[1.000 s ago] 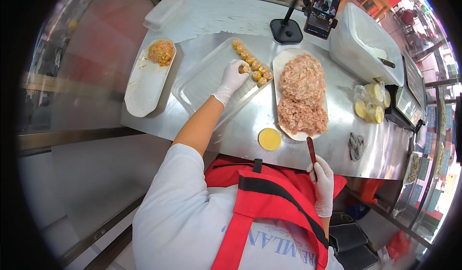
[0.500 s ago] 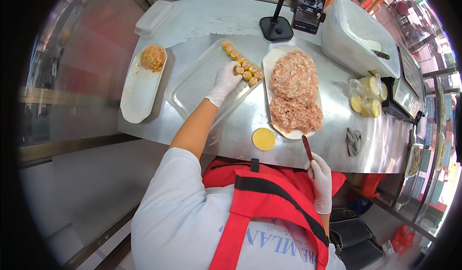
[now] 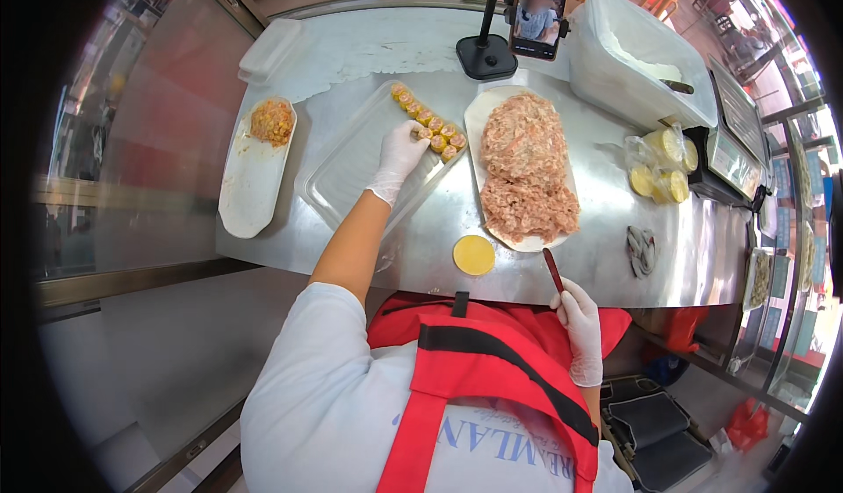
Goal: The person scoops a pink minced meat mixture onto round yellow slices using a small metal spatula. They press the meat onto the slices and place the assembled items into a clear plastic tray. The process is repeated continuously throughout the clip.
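Observation:
My gloved left hand (image 3: 402, 158) reaches over the clear plastic tray (image 3: 329, 177), its fingertips pinched on a small yellow-wrapped dumpling (image 3: 425, 133). More open-topped dumplings (image 3: 448, 131) stand packed along the tray's right edge. Low on the right, my gloved right hand (image 3: 580, 331) is closed around a narrow dark-red stick-like tool (image 3: 552, 269), its tip pointing up toward the meat plate. A single round yellow wrapper (image 3: 474, 255) lies flat on the metal table between my hands. Minced meat (image 3: 527, 164) is heaped on a long white plate (image 3: 474, 129) right of the tray.
At left, a white plate (image 3: 250, 194) bears an orange mixture (image 3: 273, 122). A phone (image 3: 539, 10) on a black stand (image 3: 486, 57) is at the back. A large plastic tub (image 3: 606, 63), bagged yellow wrappers (image 3: 659, 177) and a grey cloth (image 3: 642, 251) are on the right.
The whole view has shifted slightly. My left hand stays at the dumpling row with little movement, and my right hand still holds the dark-red tool. The phone's screen picture differs.

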The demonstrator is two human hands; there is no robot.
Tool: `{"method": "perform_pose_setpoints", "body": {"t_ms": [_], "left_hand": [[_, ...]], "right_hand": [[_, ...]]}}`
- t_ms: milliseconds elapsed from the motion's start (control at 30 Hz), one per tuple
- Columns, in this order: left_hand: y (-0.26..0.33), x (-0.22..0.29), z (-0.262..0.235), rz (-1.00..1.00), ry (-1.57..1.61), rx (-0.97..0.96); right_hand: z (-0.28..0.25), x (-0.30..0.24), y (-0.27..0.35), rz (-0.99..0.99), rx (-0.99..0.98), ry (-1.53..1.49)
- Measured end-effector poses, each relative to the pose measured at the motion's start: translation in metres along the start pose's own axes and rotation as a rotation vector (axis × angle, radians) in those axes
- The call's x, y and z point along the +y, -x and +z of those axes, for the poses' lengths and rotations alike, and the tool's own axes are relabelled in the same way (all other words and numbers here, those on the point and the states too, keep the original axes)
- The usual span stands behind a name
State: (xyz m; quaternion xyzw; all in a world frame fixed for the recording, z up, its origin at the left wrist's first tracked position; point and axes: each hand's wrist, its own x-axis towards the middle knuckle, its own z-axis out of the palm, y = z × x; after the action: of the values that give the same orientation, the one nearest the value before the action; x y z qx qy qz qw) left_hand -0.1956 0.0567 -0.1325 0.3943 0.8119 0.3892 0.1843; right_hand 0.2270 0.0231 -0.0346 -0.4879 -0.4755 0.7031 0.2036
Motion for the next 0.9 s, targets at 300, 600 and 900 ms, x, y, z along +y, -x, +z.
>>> {"method": "perform_pose_setpoints", "body": {"t_ms": [300,600,900], "left_hand": [[-0.003,-0.027,0.009,-0.02,0.097,-0.057],[0.072,0.022,0.001,0.381,0.009,0.182],[0.171,0.066,0.029,0.606,-0.364,-0.726]], "right_hand": [[-0.003,0.007,0.003,-0.014,0.01,0.024],[-0.001,0.017,0.0,0.002,-0.022,-0.034],[0.0,0.026,-0.006,-0.005,-0.045,-0.045]]}}
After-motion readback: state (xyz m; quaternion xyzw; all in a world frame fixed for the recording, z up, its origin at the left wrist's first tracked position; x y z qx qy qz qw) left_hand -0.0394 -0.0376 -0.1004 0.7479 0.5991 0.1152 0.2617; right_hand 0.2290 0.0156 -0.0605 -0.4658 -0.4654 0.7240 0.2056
